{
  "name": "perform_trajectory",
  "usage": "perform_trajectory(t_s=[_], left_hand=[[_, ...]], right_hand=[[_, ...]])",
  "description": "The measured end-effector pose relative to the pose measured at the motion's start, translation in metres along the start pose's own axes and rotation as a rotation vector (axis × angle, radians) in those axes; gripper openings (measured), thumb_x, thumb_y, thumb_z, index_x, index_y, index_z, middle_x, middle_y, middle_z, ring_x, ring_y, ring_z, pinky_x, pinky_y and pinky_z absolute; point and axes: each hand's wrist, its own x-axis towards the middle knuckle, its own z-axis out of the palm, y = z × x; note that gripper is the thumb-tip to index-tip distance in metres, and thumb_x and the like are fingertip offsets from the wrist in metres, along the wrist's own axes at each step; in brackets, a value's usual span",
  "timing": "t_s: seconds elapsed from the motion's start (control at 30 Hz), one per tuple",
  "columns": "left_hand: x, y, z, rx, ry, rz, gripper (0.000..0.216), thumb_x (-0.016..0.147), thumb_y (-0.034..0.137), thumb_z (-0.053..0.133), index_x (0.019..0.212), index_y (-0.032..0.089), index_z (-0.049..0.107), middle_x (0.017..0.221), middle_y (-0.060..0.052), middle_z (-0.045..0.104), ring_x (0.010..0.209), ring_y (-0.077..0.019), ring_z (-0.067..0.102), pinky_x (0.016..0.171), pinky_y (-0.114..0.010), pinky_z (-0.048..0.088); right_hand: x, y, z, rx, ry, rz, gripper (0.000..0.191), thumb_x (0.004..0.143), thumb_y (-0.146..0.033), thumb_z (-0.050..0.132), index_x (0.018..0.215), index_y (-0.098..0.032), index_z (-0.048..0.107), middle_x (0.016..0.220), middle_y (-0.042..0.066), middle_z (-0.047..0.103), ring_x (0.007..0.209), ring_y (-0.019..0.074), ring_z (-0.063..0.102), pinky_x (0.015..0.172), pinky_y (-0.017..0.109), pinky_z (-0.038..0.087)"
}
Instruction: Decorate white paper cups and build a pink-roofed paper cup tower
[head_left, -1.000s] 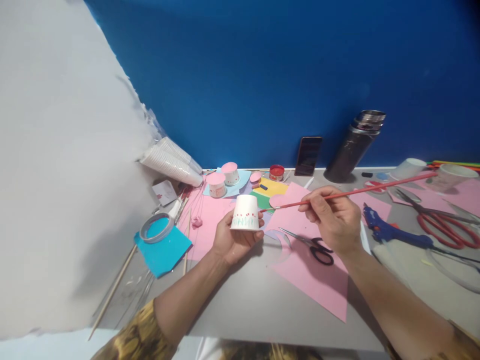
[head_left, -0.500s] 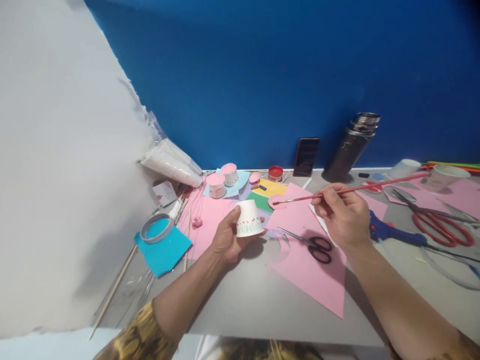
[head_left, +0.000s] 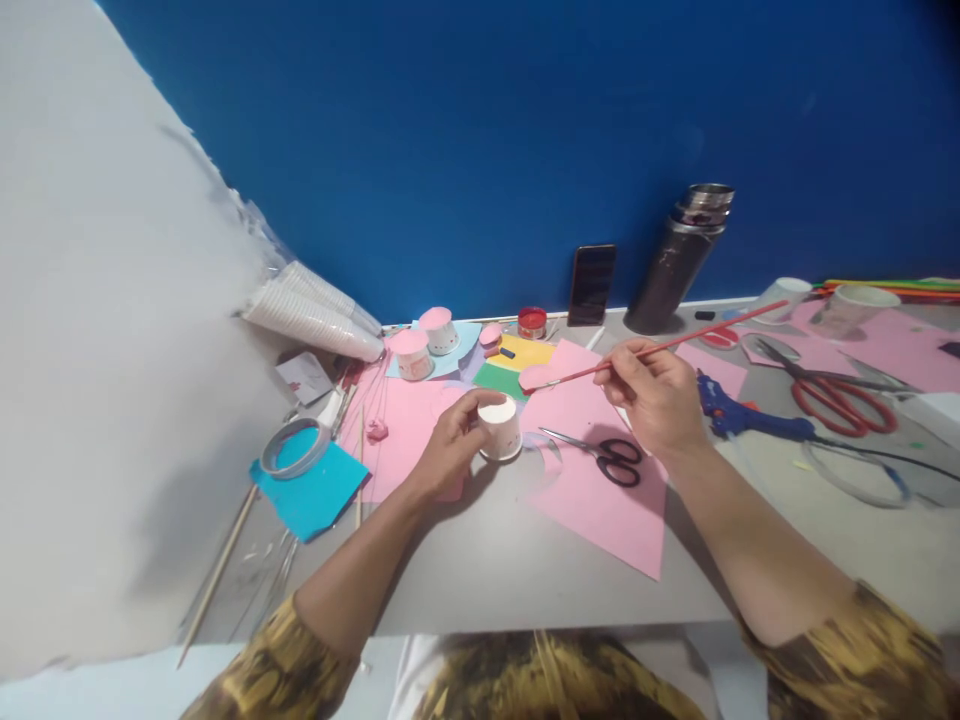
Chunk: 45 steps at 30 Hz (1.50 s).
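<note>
Your left hand (head_left: 448,447) is gripping a small white paper cup (head_left: 501,428), fingers curled around its side, and is holding it upside down low over the counter (head_left: 510,585), beside the pink paper (head_left: 600,505). Your right hand (head_left: 655,397) is pinching a red paintbrush (head_left: 712,327), its tip pointing toward the cup, above the black scissors (head_left: 613,461).

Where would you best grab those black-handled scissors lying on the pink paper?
Take the scissors by their black handle loops, coming from above on the right-hand side. They lie flat on the pink paper, blades pointing left toward the white cup, loops uncovered.
</note>
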Motion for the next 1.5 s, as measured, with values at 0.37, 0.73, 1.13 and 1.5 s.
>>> perform_trajectory(t_s=[0.37,0.73,1.13,1.5], left_hand=[[0.005,0.007,-0.002,0.215,0.217,0.089,0.055,0.058,0.012,0.091,0.109,0.023,0.075,0.107,-0.005,0.068,0.105,-0.0251,0.059,0.093,-0.032,0.045],[0.013,0.014,-0.011,-0.289,0.120,-0.047,0.059,0.058,0.023,0.098,0.110,0.015,0.069,0.097,-0.007,0.076,0.089,-0.0190,0.071,0.079,-0.028,0.053],[0.011,0.014,-0.011,-0.284,0.098,-0.059,0.054,0.061,0.021,0.096,0.109,0.016,0.070,0.092,-0.006,0.076,0.086,-0.0194,0.071,0.081,-0.029,0.053],[0.011,0.012,-0.012,-0.327,0.080,-0.065,0.057,0.061,0.020,0.095,0.112,0.015,0.070,0.100,-0.008,0.075,0.096,-0.0213,0.070,0.084,-0.029,0.053]], right_hand=[[0.010,0.009,-0.007,0.010,0.042,0.029,0.045,0.071,-0.057,0.090,0.075,-0.021,0.064,0.061,0.000,0.070,0.043,0.0077,0.046,0.040,0.022,0.031],[-0.014,0.005,0.005,-0.073,-0.228,-0.052,0.030,0.093,-0.048,0.075,0.082,-0.020,0.070,0.071,0.003,0.074,0.052,0.0111,0.052,0.050,0.026,0.043],[-0.012,0.005,0.004,-0.080,-0.218,-0.049,0.030,0.093,-0.048,0.075,0.082,-0.020,0.070,0.071,0.003,0.073,0.052,0.0110,0.051,0.049,0.026,0.042],[-0.011,0.003,0.002,-0.057,-0.199,-0.052,0.028,0.094,-0.046,0.075,0.083,-0.020,0.070,0.072,0.003,0.073,0.052,0.0108,0.050,0.050,0.026,0.041]])
